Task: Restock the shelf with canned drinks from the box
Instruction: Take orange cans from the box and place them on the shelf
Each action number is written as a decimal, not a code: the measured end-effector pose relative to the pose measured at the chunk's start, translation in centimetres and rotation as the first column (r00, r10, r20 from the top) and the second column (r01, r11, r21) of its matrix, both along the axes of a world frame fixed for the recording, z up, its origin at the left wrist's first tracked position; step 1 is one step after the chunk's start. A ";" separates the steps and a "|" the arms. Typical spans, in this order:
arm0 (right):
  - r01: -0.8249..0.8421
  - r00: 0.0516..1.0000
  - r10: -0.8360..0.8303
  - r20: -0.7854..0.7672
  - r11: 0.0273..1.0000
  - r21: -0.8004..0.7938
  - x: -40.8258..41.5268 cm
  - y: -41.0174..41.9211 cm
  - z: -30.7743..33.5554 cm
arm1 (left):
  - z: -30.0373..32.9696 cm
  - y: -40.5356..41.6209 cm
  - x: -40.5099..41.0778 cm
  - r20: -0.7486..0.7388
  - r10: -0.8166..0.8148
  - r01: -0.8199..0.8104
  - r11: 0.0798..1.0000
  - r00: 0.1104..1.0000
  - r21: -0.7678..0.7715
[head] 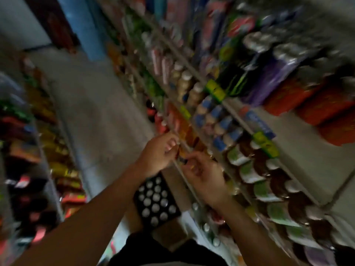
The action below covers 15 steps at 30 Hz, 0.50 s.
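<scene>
Frame is motion-blurred and tilted, so details are soft.

Nearest: open cardboard box of dark cans with silver round tops [156, 200] sits on the pale floor [96, 112] below the forearms, just beside the shelf base. Still mostly full by the look of it, so I'd judge the task is early or mid-way.

Above it, both hands are at the thin metal front rail of a lower shelf [184, 175]. Left hand [159, 152] has its fingers curled inward, thumb towards the rail. Right hand [205, 177] is also curled, fingertips near the left's. Something small and orange-dark sits between them; too blurred to tell whether it is a can, a price tag or shelf stock, so I cannot tell what either hand grips, if anything.

Beyond the hands: rows of small blue-and-white bottles [221, 127] and green-and-brown labelled containers [259, 181] on the next shelf up. Top shelf holds stacked shrink-wrapped packs of purple and orange cans [284, 81].

To do this step well, my read:
- settle the head and look first
- find the gap behind the rail
- place each can upright, label out
- push older stock forward, not back
- one hand steadies neighbours, the other feeds cans
- watch the rail: a can clipped on it tips.
</scene>
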State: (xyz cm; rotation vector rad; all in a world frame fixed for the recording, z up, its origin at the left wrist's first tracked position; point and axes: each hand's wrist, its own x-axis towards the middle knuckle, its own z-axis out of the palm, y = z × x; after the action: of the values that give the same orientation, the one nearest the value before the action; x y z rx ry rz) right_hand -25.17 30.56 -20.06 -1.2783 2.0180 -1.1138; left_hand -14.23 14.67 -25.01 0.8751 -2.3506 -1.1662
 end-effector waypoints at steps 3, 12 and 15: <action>-0.200 0.978 0.144 0.151 0.856 0.477 3.1 -1.3 -13.8 | -11.5 1.2 8.3 0.299 0.127 -0.188 0.964 0.946 0.188; -0.279 0.959 0.213 0.188 0.590 0.758 9.0 -3.1 -47.1 | -37.5 6.9 22.4 0.613 0.168 -0.451 0.825 0.772 0.341; -0.256 0.960 0.248 0.132 0.579 0.774 10.0 -4.6 -56.6 | -43.8 7.7 23.1 0.593 0.198 -0.465 0.818 0.781 0.339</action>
State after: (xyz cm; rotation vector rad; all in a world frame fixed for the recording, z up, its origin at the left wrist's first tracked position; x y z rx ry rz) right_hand -15.13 25.92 -76.68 -1.0003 1.8700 -0.0168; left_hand 8.91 22.42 -68.82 1.9445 -2.1480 -1.5010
